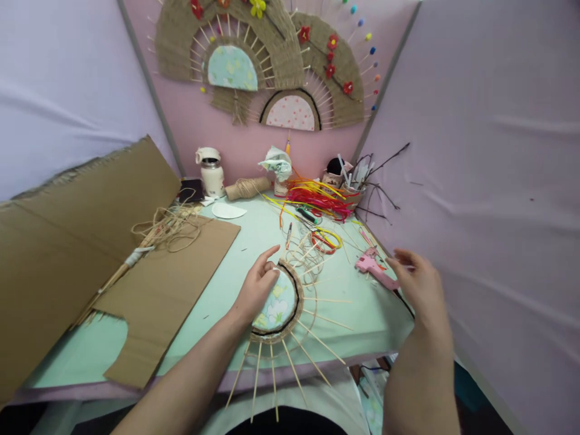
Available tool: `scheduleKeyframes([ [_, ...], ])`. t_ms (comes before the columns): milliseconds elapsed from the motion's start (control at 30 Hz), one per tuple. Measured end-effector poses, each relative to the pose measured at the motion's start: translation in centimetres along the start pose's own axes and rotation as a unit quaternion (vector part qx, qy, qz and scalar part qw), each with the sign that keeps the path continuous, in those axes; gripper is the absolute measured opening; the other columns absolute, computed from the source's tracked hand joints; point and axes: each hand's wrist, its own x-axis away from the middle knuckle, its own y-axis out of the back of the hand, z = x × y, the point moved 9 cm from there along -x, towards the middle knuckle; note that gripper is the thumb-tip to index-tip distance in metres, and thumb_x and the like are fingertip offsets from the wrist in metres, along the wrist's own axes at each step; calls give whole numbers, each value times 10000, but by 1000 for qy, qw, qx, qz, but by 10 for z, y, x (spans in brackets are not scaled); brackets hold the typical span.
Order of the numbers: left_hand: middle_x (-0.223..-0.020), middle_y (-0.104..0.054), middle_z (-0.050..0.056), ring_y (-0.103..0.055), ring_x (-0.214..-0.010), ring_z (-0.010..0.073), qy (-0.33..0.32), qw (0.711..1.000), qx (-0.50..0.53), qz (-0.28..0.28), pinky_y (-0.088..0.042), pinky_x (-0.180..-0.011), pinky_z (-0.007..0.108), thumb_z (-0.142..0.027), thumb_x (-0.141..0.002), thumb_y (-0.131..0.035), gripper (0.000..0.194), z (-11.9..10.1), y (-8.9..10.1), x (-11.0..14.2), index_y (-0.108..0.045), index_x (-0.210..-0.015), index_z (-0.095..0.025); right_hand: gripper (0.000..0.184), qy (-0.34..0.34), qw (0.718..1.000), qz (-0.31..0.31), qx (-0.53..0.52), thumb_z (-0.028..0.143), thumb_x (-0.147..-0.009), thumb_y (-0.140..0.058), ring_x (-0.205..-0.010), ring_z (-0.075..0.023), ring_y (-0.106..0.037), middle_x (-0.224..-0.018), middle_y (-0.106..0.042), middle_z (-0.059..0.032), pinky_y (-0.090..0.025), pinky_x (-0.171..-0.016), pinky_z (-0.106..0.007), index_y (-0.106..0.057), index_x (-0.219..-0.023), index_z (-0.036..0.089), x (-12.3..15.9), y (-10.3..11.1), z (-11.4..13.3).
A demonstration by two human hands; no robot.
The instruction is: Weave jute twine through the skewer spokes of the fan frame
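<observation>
My left hand (256,284) grips the straight edge of a half-round fan (280,300), its thumb on the fabric and its index finger stretched out. The fan has pale green floral fabric, a black line and a twine-wrapped rim. Thin wooden sticks (317,344) spread from that rim, some past the table's front edge. My right hand (419,281) is raised at the right, fingers bent together as in a pinch; whatever lies between them is too small to make out. Just left of it, a pink glue gun (376,267) lies on the table.
Cut cardboard (181,272) and a bundle of sticks with twine (154,238) lie left. Behind the fan are scissors (328,240), loose twine (306,260) and red and yellow pipe cleaners (317,199). A bottle (211,175) and twine roll (247,188) stand farther back. Finished fans (333,72) hang on the wall.
</observation>
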Motion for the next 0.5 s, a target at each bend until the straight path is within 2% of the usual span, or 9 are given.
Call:
scheduleKeyframes([
  [133,-637,-357,-62,-350,-484,68,6,1000,-7,2,-279,-446,192,-233,-744,-499,568,3,-1,-1,-431,-1308,-214,448,39,987,103,120,457,-765,-528,-914,-295,-589,-1011,-648,-165,-425,-762,-383,-642,-1054,134,4,-22,-18],
  [200,-637,-354,-63,-349,-485,69,7,1000,-11,0,-279,-444,192,-236,-741,-501,566,4,-1,-2,-436,-1303,-214,439,52,978,128,154,449,-770,-531,-911,-296,-589,-994,-647,-177,-419,-760,-368,-650,-1040,125,2,-37,-20],
  [300,-642,-362,-64,-351,-486,67,10,1000,-14,-11,-290,-444,187,-247,-731,-506,553,6,2,-2,-454,-1281,-214,407,34,967,155,197,422,-751,-559,-879,-293,-581,-950,-640,-185,-409,-732,-348,-662,-996,114,-4,-53,-25],
  [400,-644,-364,-67,-355,-483,65,15,1000,-14,-15,-298,-440,183,-257,-724,-506,544,7,2,-3,-459,-1264,-212,384,25,961,184,203,433,-744,-559,-840,-278,-565,-892,-630,-168,-393,-710,-331,-667,-924,112,-8,-62,-28],
  [500,-643,-362,-70,-357,-477,64,16,1000,-14,-11,-299,-431,184,-254,-724,-500,544,7,1,-3,-450,-1264,-209,371,31,972,172,158,424,-758,-532,-833,-256,-553,-880,-621,-154,-391,-715,-318,-663,-899,108,-8,-55,-23],
])
